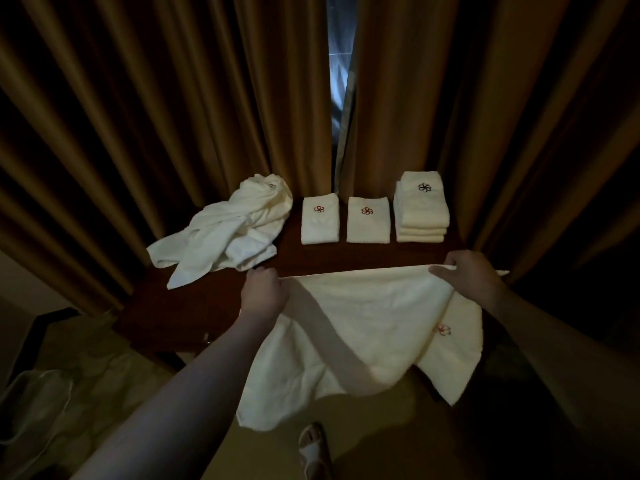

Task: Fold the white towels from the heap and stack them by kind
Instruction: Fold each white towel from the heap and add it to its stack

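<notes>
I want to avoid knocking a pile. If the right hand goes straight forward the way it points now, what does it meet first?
Probably the tall stack with the dark emblem: it stands on the table beyond the right hand, slightly left. Depth is unclear.

One heap (221,226) of unfolded white towels lies on the table (194,317); how many towels are tangled in it cannot be told in this dim light. Two folded towels with a red emblem lie singly side by side: red one (319,219) and red two (368,220). One stack (420,209) with a dark emblem on top shows perhaps four or five folded layers. One open towel (360,327), also red-marked, is held up by two hands, left hand (263,292) and right hand (471,277). Two curtains (138,116) hang behind. One sandalled foot (313,448) shows below.
</notes>
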The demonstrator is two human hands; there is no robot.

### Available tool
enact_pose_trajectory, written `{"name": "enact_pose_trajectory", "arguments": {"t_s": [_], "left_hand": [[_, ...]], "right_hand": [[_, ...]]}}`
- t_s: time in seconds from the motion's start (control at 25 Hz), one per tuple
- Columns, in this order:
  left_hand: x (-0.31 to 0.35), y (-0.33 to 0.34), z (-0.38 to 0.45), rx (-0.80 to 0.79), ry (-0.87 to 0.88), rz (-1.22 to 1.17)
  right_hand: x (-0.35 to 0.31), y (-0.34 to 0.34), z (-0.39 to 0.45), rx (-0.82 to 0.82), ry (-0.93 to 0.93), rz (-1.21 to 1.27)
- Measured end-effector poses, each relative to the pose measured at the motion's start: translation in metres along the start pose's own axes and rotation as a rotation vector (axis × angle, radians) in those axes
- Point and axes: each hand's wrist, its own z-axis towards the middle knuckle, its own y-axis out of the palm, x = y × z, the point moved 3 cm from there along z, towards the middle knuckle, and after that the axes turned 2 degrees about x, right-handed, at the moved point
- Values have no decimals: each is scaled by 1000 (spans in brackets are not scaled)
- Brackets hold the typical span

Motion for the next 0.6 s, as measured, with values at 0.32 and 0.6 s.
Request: {"name": "enact_pose_trajectory", "arguments": {"t_s": [0.32,0.6], "left_hand": [[0,72,111,-84,36,-53],[-10,134,208,-208,40,-102]], "right_hand": [[13,55,84,26,115,-52],[16,97,168,-49,145,-111]]}}
